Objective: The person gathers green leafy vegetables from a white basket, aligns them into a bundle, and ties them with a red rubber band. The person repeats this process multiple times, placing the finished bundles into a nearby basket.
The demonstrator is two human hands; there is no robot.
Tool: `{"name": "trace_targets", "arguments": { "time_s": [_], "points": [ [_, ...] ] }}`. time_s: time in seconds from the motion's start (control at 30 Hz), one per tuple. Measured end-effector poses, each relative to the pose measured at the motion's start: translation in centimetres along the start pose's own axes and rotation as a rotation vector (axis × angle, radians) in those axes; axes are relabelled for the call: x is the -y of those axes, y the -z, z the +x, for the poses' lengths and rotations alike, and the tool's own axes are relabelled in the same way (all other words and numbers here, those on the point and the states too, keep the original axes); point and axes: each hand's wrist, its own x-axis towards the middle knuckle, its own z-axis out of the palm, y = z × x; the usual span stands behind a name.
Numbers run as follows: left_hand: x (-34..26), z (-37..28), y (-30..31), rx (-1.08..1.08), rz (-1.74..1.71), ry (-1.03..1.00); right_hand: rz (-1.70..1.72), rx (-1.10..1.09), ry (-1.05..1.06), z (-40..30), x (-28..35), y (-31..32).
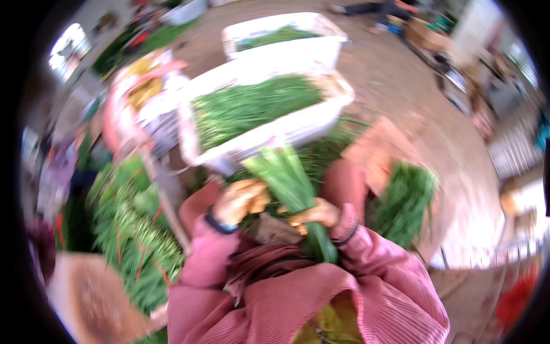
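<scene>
My right hand (320,213) is closed around a bunch of long green leafy stalks (285,178), likely chives. The pale ends point away from me and the dark leaf ends hang toward my lap. Just left of the bunch is my left hand (242,200), its fingers curled. Blur hides whether anything is in it. Beyond both hands stands a white foam box (275,133) with green stalks (258,105) laid lengthwise inside. Loose greens (322,155) lie between the box and my knees.
Bundles of greens with red ties (137,232) are heaped at my left, beside a wooden bar (165,198). More greens (404,202) lie by a cardboard sheet (382,150) at right. Behind is a second foam box (283,49). A person's legs (365,8) show at the top.
</scene>
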Motion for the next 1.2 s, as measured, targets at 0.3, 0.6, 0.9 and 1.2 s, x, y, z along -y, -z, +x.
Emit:
{"name": "trace_targets", "arguments": {
  "time_s": [0.3, 0.6, 0.9, 1.2],
  "points": [
    [-3.3, 5.2, 9.8, -0.507, 0.736, -0.063, 0.179, -0.004, 0.183, -13.6, 1.7, 5.6],
    [3.3, 17.5, -19.4, 0.06, 0.341, -0.043, -0.055, -1.387, 0.534, -20.3, -3.4, 20.7],
    [22.1, 31.5, -32.3, -0.128, 1.094, 0.049, -0.37, -1.877, 0.339, -15.3, -6.7, 27.4],
    [24.9, 33.5, -33.5, -0.186, 1.481, 0.002, -0.785, -1.726, 0.458, -25.4, -2.2, 21.4]
  ]
}}
